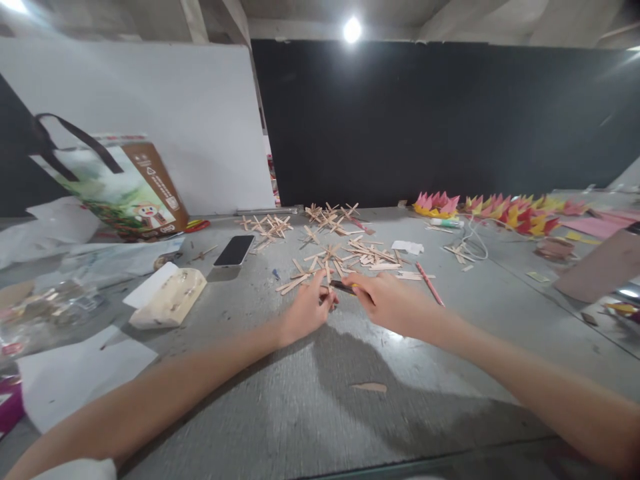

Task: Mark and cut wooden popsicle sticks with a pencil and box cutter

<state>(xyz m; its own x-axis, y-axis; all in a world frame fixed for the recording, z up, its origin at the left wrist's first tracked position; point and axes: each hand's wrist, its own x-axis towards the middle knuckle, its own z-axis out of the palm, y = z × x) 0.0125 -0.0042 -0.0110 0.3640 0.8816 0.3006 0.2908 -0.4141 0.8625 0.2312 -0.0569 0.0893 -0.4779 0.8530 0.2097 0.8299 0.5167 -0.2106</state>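
Observation:
My left hand [310,307] is closed around a wooden craft stick [328,272], which stands nearly upright between the fingers. From the right, my right hand [383,297] grips a utility knife [344,287] with a dark blade and a bit of yellow at its handle. The blade points left and reaches the stick close to my left fingertips; whether it touches is too small to tell. Just beyond both hands lies a loose pile of craft sticks [370,253]. A single pointed wood piece [370,387] rests on the table nearer to me.
A phone [235,251] and a tissue pack [173,300] lie to the left, before a printed bag [130,193]. At the right are a red pencil [430,283], a white cable [475,243] and pink-yellow paper flowers [515,213]. Star-shaped stick bundles [267,227] sit farther back.

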